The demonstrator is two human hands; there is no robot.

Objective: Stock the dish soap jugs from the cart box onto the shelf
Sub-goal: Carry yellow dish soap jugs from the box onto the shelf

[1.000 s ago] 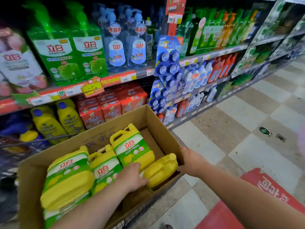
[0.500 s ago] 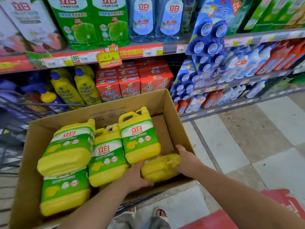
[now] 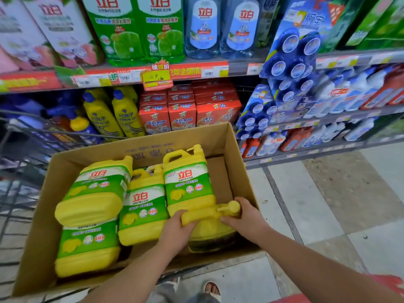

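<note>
Supermarket shelving [image 3: 131,76] stocked with cleaning products stood behind a cardboard box [image 3: 237,171] resting in a wire cart [image 3: 19,193]. Both hands clasped one yellow dish soap jug [image 3: 207,229] in the box's near right corner, its handle and cap facing up. The left hand [image 3: 177,231] had its fingers [image 3: 175,215] curled round the handle end. The right hand [image 3: 246,220] was wrapped round the neck beside the cap. Four more jugs [image 3: 144,204] filled the box to the left, the nearest just beside the held jug.
</note>
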